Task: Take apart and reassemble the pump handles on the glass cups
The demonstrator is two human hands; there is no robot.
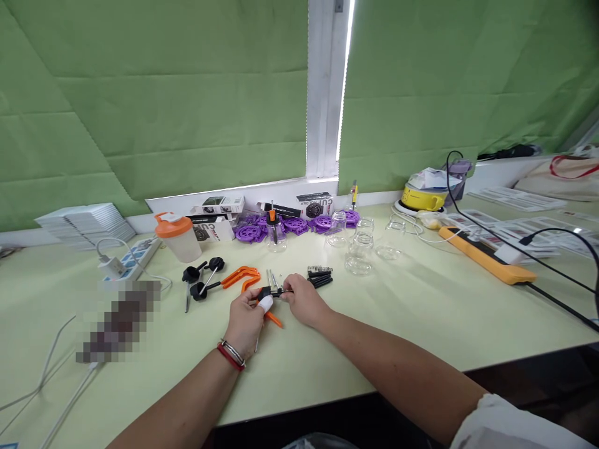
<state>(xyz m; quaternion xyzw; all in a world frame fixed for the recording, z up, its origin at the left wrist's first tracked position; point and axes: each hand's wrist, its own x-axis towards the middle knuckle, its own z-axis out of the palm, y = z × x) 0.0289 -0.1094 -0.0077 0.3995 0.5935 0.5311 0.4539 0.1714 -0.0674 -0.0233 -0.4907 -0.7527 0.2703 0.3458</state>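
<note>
Red band (230, 357) on your left wrist sits nearer you than the black part (264, 292). Close together, your left hand (246, 319) holds the black part and your right hand (304, 300) pinches its thin end. Behind it are clear jars (359, 257), then purple pieces (250, 232).

green blinds (201, 93) | pale window frame (321, 87), bright gap | pale-green table (374, 349)
</note>
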